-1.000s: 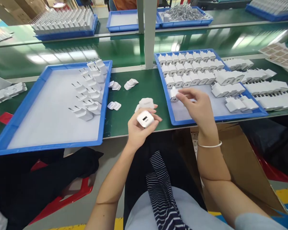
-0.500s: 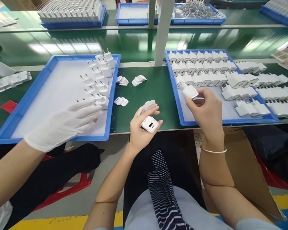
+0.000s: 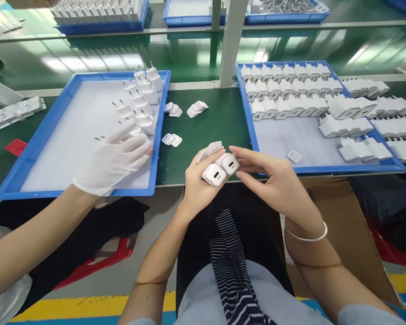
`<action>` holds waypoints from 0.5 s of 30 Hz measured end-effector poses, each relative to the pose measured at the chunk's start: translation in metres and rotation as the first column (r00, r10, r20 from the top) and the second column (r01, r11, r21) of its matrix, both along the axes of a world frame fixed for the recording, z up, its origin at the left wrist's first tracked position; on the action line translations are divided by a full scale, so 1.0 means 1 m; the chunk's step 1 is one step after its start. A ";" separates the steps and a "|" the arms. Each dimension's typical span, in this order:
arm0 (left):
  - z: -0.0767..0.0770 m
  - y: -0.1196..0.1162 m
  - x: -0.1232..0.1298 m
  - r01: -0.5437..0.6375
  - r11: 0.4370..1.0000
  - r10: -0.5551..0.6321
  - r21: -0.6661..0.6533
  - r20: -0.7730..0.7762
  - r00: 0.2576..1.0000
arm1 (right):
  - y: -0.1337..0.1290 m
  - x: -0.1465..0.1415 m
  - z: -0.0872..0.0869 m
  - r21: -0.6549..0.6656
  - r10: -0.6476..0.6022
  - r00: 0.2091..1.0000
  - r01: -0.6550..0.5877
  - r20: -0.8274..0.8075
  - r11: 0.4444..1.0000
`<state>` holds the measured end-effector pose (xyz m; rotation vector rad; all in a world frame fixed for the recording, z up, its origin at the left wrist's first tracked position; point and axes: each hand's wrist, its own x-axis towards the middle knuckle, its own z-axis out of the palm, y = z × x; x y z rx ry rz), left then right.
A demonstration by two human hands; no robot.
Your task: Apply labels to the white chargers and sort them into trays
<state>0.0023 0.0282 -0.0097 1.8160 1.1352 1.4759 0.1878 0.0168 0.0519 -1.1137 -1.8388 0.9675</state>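
Low in front of me, my left hand (image 3: 198, 187) is wrapped around two white USB wall chargers side by side, their port faces toward me. The left charger (image 3: 209, 177) sits deeper in the palm. Several thin white cover plates (image 3: 209, 151) stick up between its fingers. The fingers and thumb of my right hand (image 3: 270, 180) close around the right charger (image 3: 226, 158), at its upper and right edges. Right of my hands, a single white cover plate (image 3: 294, 156) lies in the blue tray (image 3: 274, 170). Rows of white chargers (image 3: 286, 85) stand farther back in that tray.
Small stacks of cover plates (image 3: 172, 140) lie between the trays. A co-worker's gloved hand (image 3: 113, 158) reaches over the left blue tray (image 3: 154, 171), beside upright pronged chargers (image 3: 144, 92). A post (image 3: 232, 45) rises behind the table's middle. More chargers (image 3: 399, 128) line the right.
My right hand has brought a charger from over the right tray leftward to the one in my left hand. The gloved hand has shifted slightly right. The view has shifted a little.
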 end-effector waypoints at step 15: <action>0.024 -0.015 -0.009 0.407 0.895 -0.410 -0.184 0.023 0.912 | 0.029 -0.007 -0.010 0.057 0.123 0.984 -0.117 -0.132 0.992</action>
